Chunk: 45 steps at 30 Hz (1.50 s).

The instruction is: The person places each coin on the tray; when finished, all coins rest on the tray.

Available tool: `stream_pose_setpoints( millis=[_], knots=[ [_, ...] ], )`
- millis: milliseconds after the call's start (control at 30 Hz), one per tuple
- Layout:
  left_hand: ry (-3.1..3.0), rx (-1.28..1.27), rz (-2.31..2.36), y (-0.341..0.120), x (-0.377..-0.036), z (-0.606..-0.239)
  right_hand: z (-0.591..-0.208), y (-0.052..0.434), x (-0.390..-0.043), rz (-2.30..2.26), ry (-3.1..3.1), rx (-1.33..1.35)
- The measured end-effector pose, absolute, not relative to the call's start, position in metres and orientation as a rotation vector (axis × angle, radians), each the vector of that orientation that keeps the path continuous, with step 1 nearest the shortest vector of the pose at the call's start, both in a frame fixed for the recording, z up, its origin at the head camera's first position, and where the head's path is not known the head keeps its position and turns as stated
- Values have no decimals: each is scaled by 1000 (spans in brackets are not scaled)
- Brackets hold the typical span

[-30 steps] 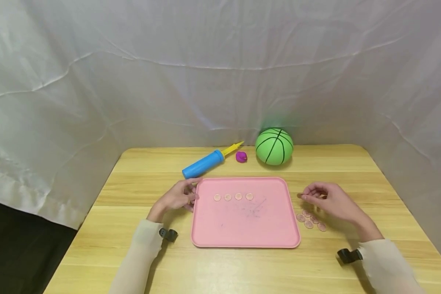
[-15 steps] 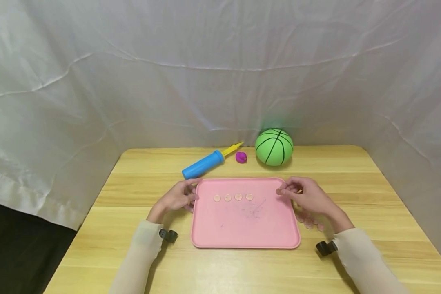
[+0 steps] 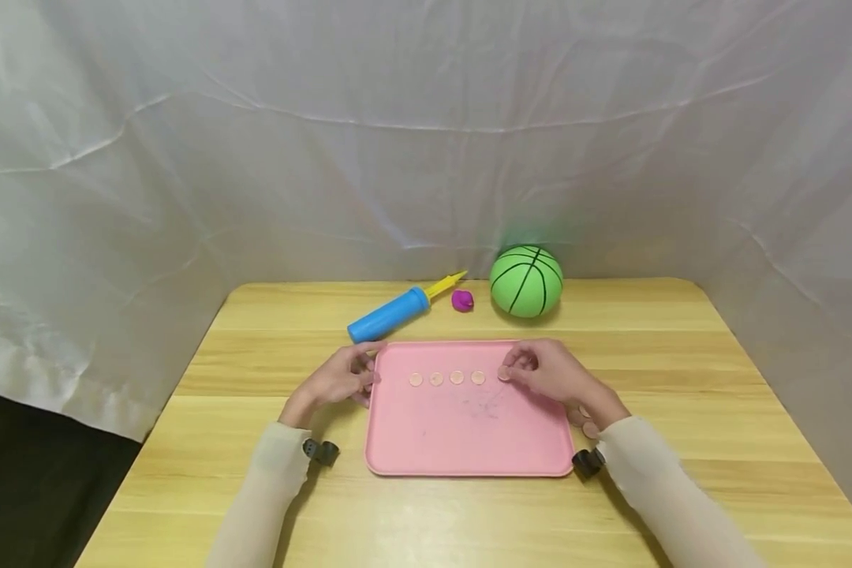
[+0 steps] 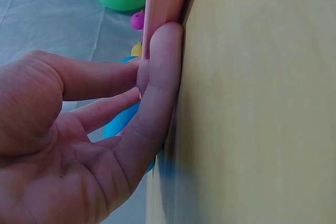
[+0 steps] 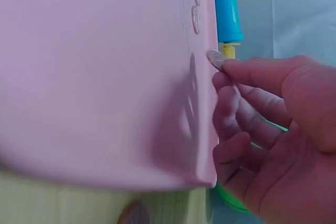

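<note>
Several copper-coloured coins point(image 3: 457, 378) lie in a row on the pink tray point(image 3: 468, 465), near its far side. My right hand point(image 3: 550, 371) is over the tray's far right part. Between thumb and finger it pinches one more coin point(image 5: 216, 60), held just above the tray surface, at the right end of the row. My left hand point(image 3: 341, 379) holds the tray's left edge. In the left wrist view its thumb and fingers point(image 4: 165, 51) are at the rim. A few more coins point(image 3: 590, 429) lie on the table right of the tray, partly hidden by my right wrist.
Behind the tray lie a blue hand pump point(image 3: 390, 315) with a yellow nozzle and a small purple toy duck point(image 3: 462, 300). A green ball point(image 3: 526, 282) with black lines stands at the back. White cloth hangs behind the wooden table point(image 3: 468, 521).
My right hand has carried the pinched coin leftward from beside the loose coins to over the tray, next to the row. The left hand has stayed on the tray's edge.
</note>
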State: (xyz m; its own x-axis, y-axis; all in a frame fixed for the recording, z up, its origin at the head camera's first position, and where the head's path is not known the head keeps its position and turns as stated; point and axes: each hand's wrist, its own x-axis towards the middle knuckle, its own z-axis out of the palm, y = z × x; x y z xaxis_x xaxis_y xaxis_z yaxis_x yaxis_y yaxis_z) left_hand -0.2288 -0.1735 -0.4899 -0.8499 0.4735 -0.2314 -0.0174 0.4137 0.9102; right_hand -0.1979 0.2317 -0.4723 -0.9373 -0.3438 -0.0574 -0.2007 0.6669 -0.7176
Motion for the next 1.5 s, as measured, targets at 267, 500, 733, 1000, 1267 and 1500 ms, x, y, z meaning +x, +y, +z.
stream_pose_setpoints(
  millis=[267, 500, 733, 1000, 1267, 1500],
  knots=[
    [2191, 414, 1433, -171, -229, -490, -474, 224, -200, -1077, 2704, -458],
    [2206, 396, 1439, -175, -229, -488, -473, 219, -204, -1071, 2705, -499],
    [2196, 389, 1437, -175, -228, -486, -473, 227, -201, -1082, 2729, -461],
    [2195, 397, 1441, -175, -227, -487, -457, 242, -189, -1102, 2725, -380],
    [2176, 389, 1456, -173, -227, -489, -452, 269, -174, -1114, 2778, -388],
    [2185, 396, 1453, -175, -228, -487, -454, 288, -166, -1068, 2838, -393]
  ],
)
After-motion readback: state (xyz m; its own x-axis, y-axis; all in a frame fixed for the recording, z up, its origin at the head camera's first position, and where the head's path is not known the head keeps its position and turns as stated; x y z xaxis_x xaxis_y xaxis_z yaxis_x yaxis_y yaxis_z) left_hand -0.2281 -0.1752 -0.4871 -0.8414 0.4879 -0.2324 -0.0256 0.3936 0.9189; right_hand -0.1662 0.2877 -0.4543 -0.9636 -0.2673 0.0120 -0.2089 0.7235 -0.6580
